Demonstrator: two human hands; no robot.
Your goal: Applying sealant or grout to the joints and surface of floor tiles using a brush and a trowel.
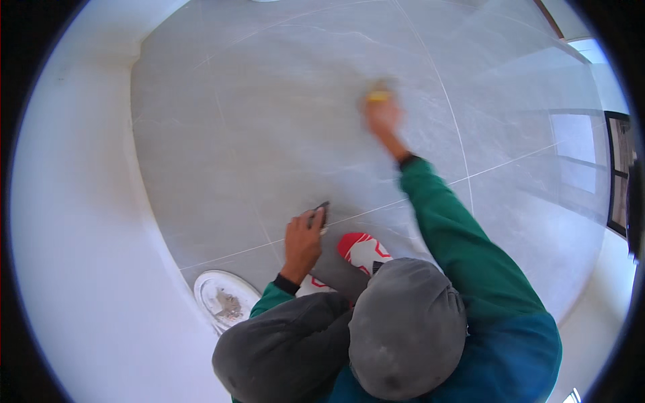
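Note:
My left hand (302,238) is closed on a small dark tool (321,209), held low over the grey tiled floor (269,134) just ahead of my feet. My right hand (383,117), smeared by motion, reaches farther forward and grips a yellow object (378,95), perhaps a sponge or pad, against the tiles; its exact shape is too blurred to tell. Red and white socks (363,248) show between my grey-trousered knees (406,329). A round white tray or lid (205,295) with greyish residue in it lies left of my feet.
A white wall (74,201) curves along the left, meeting the tiles. At the far right are a pale wall and a dark-framed window or door (618,174), whose light reflects on the floor. Thin pale grout lines cross the tiles.

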